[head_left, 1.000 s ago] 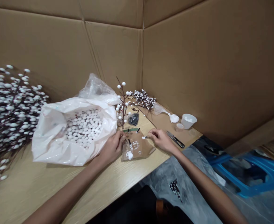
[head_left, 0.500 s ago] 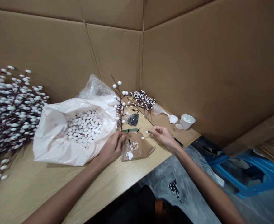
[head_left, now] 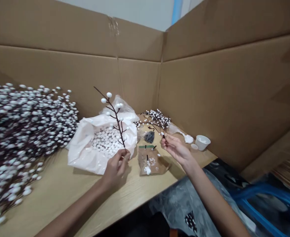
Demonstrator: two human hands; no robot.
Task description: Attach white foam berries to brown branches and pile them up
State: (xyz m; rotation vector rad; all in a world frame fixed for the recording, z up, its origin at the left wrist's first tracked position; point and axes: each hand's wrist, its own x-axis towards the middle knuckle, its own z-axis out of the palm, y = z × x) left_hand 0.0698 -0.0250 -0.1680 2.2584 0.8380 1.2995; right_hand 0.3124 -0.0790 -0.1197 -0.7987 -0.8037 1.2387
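My left hand (head_left: 116, 166) pinches the lower end of a dark brown branch (head_left: 117, 120) with white balls on its twigs; the branch leans up and left in front of the white bag (head_left: 82, 149) of white balls. To the right, my right hand (head_left: 176, 146) is raised, its fingertips closed on a small black piece (head_left: 163, 135) with a white tip. Between and below the hands lies a brown cardboard pad (head_left: 161, 166) with white blobs and small black pieces on it.
Many white-berried branches (head_left: 31, 121) fill the left side. Behind the pad are a small bag of black pieces (head_left: 149, 136) and a berry bunch (head_left: 158, 118). A white cup (head_left: 202, 142) stands right, by cardboard walls (head_left: 221, 92).
My left hand has lifted the branch, now tilted left and apart from the pad. My right hand has turned and raised the small black piece. The view has shifted.
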